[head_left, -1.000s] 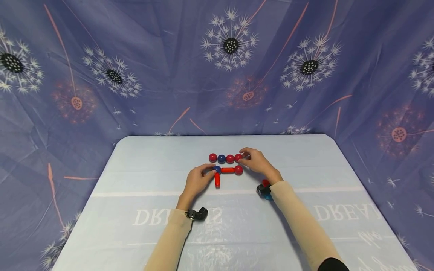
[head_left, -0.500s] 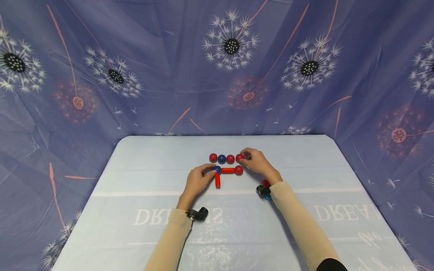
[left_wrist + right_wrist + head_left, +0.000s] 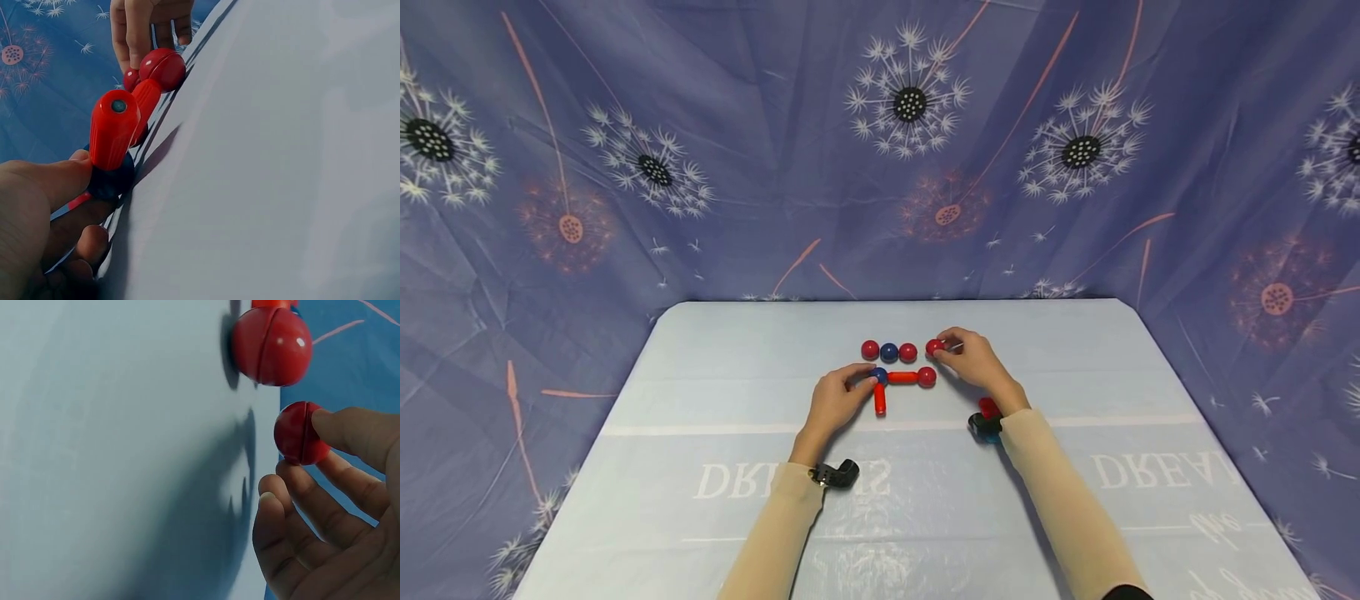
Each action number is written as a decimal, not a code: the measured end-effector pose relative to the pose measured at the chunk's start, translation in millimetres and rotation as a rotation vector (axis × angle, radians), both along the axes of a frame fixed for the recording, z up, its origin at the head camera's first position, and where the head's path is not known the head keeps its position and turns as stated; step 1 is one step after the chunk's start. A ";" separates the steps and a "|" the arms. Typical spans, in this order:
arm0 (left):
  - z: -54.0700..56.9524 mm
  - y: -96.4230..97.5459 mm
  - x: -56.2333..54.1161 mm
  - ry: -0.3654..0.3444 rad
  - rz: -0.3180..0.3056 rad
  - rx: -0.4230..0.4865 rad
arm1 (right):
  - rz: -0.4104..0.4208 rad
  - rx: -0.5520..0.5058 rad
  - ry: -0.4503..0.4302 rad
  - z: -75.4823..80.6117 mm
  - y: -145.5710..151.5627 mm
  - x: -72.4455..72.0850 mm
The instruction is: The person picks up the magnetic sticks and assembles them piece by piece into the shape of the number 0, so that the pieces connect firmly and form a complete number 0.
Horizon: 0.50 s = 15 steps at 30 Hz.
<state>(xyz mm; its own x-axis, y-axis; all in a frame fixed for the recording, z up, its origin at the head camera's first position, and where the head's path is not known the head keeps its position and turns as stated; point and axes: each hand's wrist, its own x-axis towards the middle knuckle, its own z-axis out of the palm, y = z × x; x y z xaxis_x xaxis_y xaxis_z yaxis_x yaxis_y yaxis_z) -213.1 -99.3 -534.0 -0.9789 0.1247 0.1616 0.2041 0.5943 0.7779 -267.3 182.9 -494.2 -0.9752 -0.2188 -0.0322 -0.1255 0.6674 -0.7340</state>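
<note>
My left hand (image 3: 837,402) pinches a blue ball (image 3: 112,178) between thumb and fingers. From that ball one red rod (image 3: 880,400) points toward me, and another red rod (image 3: 902,377) runs right to a red ball (image 3: 927,377). The far end of the nearer rod bears a small grey disc, seen in the left wrist view. Behind this piece my right hand (image 3: 972,360) holds a separate red ball (image 3: 302,433) by thumb and fingertips. A small gap parts it from a row made of a red ball (image 3: 870,349), a blue ball (image 3: 889,352) and another red ball (image 3: 907,352).
Partly hidden by the right wrist's black camera (image 3: 982,427), red and blue pieces (image 3: 989,407) lie on the table. A pale cloth with printed lettering covers the table (image 3: 700,400). Behind its far edge hangs a purple dandelion-print curtain (image 3: 760,192).
The red ball in my right hand has come away from the right end of the ball row, shifting slightly right. My left hand keeps its hold on the blue ball.
</note>
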 end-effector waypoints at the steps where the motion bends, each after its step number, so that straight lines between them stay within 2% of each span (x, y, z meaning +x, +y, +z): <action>1: 0.0 -0.1 0.0 -0.003 0.001 0.002 | -0.004 -0.005 0.003 0.0 0.6 1.1; 10: 1.1 -0.2 0.7 -0.016 0.001 -0.001 | -0.040 -0.080 0.023 4.5 -1.2 18.5; 15: 2.4 0.3 1.6 -0.010 -0.002 0.008 | -0.030 -0.111 0.036 8.4 -6.4 31.7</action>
<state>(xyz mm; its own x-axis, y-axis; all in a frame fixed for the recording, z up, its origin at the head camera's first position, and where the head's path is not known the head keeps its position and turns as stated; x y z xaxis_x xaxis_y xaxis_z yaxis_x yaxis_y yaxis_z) -211.6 -99.1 -531.6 -0.9802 0.1254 0.1531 0.1977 0.5873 0.7849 -235.5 176.5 -485.8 -0.9815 -0.1897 0.0252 -0.1338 0.5865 -0.7988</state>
